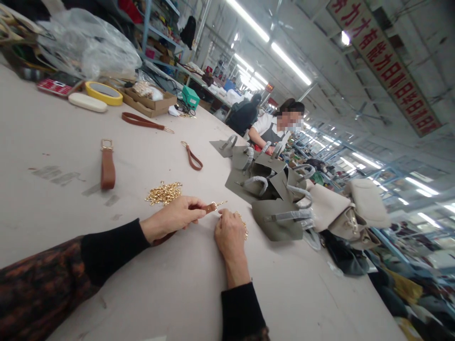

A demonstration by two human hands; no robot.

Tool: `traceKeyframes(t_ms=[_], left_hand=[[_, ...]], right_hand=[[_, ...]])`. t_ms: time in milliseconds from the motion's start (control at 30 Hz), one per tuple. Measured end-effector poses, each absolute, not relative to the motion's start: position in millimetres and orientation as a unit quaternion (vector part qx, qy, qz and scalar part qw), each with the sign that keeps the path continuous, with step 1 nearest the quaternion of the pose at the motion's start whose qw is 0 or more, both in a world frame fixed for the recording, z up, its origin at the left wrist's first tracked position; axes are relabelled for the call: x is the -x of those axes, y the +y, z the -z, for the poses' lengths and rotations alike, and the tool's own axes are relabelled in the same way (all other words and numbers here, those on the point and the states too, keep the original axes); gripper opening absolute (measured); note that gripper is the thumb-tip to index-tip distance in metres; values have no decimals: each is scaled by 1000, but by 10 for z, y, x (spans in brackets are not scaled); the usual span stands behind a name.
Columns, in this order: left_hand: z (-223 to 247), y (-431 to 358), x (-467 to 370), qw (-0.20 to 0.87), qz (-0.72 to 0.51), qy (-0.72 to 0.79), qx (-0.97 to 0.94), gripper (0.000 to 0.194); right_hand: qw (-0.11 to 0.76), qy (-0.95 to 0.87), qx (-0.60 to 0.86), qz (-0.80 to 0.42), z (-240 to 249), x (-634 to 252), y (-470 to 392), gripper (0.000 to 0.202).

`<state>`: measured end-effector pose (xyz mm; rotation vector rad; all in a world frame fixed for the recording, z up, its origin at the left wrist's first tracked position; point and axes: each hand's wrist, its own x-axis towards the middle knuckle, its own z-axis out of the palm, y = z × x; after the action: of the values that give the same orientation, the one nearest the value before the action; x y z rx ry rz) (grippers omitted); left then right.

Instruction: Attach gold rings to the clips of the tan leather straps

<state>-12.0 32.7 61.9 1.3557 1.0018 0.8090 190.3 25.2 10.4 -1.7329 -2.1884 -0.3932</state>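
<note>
Strap, one. Brown, narrow, smooth and leather-like; flat end exposed, bearing a slim gold-coloured fitting; further length shows beneath the wrist. Location: over the pale bench, between two heaps of gold-coloured hardware. Left hand: thumb and fingers pinched on strap. Right hand: separate from left, fingers curled just beside fitting; cannot tell whether it grips anything.
</note>
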Motion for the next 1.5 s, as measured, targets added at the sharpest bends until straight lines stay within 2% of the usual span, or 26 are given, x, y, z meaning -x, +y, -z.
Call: traceKeyframes(t_ms=[133,233,300,367,433,633,767,1100,1333,1500], left_hand=[[-589,322,85,588,-368,423,-583,51],[-518,339,59,577,-412,406,-577,43],[-469,349,49,571,-424,404,-575,41],[-427,355,44,561,-429,402,-582,40],[-394,355,42,551,-433,395,-594,39],[-355,333,37,500,-448,374,-640,31],[-376,315,29,450,-457,375,-669,29],[-355,288,6,375,-488,371,-696,22],[-395,270,5,354,-482,362,-715,21],[-454,250,32,380,-467,352,-717,25]], right_hand=[[257,-742,616,60,-70,-1898,312,26],[340,-701,627,-4,-74,-1937,316,16],[430,-663,607,-81,-104,-1952,276,9],[531,-614,556,-177,-151,-1938,206,19],[589,-590,503,-226,-202,-1890,122,23],[551,-698,443,-114,-332,-1668,-12,4],[523,-737,426,-29,-397,-1596,-15,7],[488,-763,421,52,-413,-1555,-30,12],[514,-720,467,-4,-367,-1534,-38,6],[567,-642,493,-154,-300,-1508,-52,9]])
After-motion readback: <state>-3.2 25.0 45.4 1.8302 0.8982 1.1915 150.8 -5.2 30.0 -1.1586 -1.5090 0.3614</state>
